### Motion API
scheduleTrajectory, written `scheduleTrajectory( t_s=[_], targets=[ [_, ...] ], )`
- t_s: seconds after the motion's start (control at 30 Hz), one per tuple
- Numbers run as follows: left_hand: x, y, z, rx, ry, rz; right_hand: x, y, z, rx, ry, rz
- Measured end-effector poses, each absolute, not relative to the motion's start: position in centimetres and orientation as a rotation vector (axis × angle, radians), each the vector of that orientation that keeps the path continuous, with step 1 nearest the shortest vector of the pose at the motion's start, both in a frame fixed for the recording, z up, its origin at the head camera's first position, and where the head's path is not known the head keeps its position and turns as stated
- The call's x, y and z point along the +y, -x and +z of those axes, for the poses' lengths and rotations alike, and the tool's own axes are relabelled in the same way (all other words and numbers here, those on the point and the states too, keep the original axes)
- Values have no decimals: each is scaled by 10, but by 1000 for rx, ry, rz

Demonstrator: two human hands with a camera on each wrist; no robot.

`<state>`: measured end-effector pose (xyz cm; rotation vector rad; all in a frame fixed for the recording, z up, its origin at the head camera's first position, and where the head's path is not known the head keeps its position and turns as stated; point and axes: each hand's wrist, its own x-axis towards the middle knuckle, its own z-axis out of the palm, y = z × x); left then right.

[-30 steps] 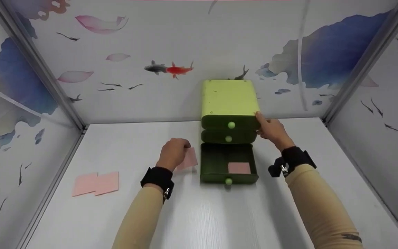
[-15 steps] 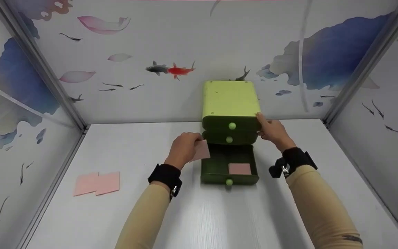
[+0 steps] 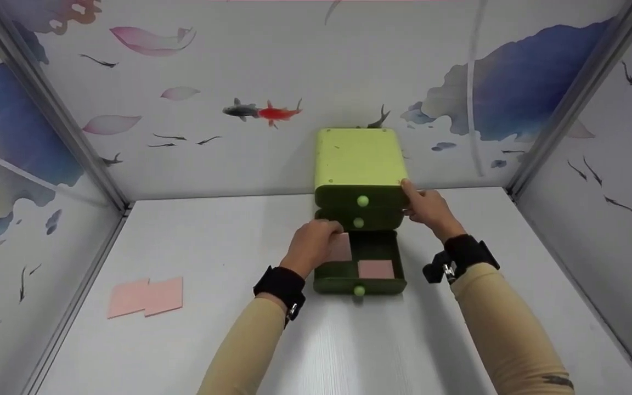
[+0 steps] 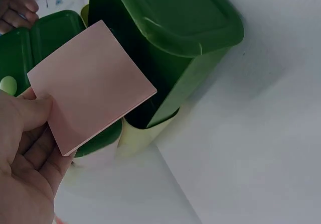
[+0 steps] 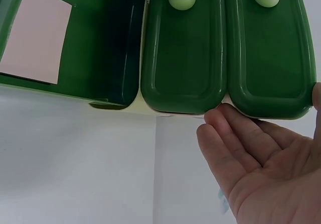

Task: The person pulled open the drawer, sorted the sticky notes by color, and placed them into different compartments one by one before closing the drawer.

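A green three-drawer cabinet (image 3: 359, 162) stands at the back of the white table, its bottom drawer (image 3: 382, 282) pulled out. One pink card (image 3: 376, 269) lies inside that drawer, also seen as the pink card (image 5: 35, 35) in the right wrist view. My left hand (image 3: 313, 246) pinches a second pink card (image 3: 342, 247) over the drawer's left part; the left wrist view shows this card (image 4: 93, 86) between thumb and fingers. My right hand (image 3: 428, 208) rests with straight fingers (image 5: 235, 143) against the cabinet's right side, by the upper drawers (image 5: 228, 48).
Two more pink cards (image 3: 146, 297) lie side by side on the table (image 3: 349, 351) at the left. Painted panels with fish wall in the table at the back, left and right.
My left hand has carried the pink card rightward from beside the cabinet to above the open bottom drawer. The right hand has stayed on the cabinet's side.
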<state>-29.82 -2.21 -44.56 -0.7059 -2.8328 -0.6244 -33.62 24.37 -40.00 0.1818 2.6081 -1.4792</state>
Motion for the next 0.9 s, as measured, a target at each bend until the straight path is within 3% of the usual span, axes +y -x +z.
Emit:
scheduleTrajectory(
  t_s=[0.9],
  targets=[
    [-2, 312, -488, -3139, 699, -602, 246, 337, -404, 2628, -192, -1462]
  ],
)
